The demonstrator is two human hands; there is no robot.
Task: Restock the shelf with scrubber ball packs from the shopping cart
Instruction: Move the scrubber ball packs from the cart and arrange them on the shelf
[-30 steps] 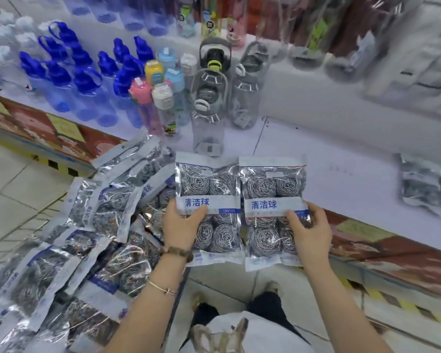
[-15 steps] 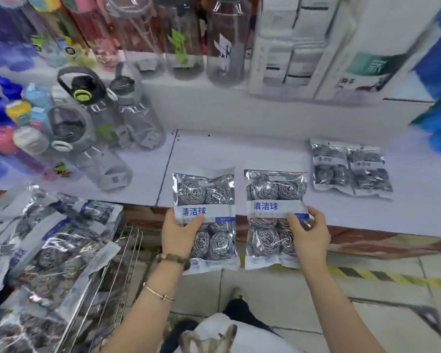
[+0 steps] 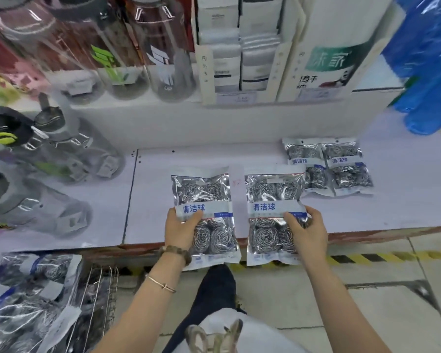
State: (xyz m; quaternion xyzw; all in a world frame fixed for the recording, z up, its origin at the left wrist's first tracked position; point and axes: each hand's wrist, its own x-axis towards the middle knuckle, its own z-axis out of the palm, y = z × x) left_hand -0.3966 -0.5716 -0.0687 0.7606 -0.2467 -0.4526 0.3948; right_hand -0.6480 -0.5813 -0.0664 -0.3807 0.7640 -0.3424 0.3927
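**Two packs held over the shelf, ready to be laid down**

The step in hand looks like the placing. To do it well, both packs should go down flat with their blue-lettered labels up, pushed far enough in that no foil hangs over the near edge. They should line up with the two shelved packs [image 3: 327,165] lying side by side at the far right, so the row reads as one. Setting the right one just beside that pair first would likely give the left one a line to follow.

The left grip [image 3: 181,229] pinches the left scrubber ball pack [image 3: 209,193] at its near-left side, thumb over the label band and fingers hidden beneath. The right grip [image 3: 307,229] pinches the right scrubber ball pack [image 3: 273,193] at its near-right side in the same way. Each pack reaches away from its grip over the white shelf [image 3: 189,159]. Their near ends show past the shelf's front edge, and whether they touch the shelf I cannot tell. More packs lie in the shopping cart [image 3: 97,296], near left.
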